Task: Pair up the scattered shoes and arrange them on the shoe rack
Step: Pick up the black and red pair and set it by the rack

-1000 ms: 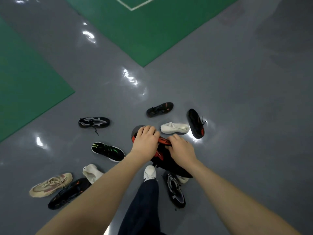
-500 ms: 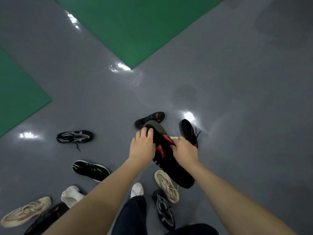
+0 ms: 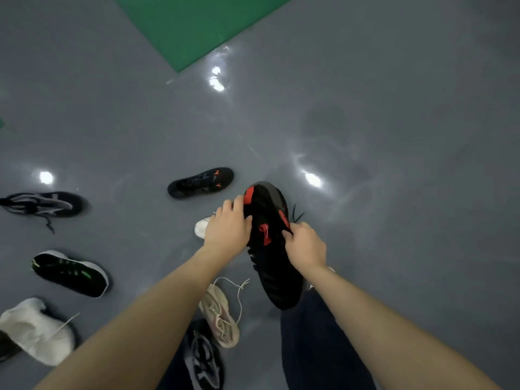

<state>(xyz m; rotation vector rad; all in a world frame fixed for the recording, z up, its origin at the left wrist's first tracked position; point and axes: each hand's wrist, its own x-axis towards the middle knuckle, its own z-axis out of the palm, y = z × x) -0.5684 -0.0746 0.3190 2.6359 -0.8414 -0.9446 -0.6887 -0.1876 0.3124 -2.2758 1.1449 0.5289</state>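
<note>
Held shoe: a black shoe with red accents is lifted above the grey floor, toe end towards the wearer's dark trouser leg.
Left hand: the left hand grips the shoe's left side near the heel, fingers curled round the edge.
Right hand: the right hand pinches the shoe's right side near the collar, fingers curled.
Floor, middle: a black shoe with small orange marks lies just beyond the hands; a white shoe shows partly behind the left hand.
Floor, left edge: a black and grey shoe, a black shoe with green stripes and a white shoe on its side lie apart.
Floor, near edge: a beige laced shoe touches a dark grey shoe between the forearms.
Floor, far edge: a green painted area.
Writing: no legible brand or label; marks are too blurred to read.
</note>
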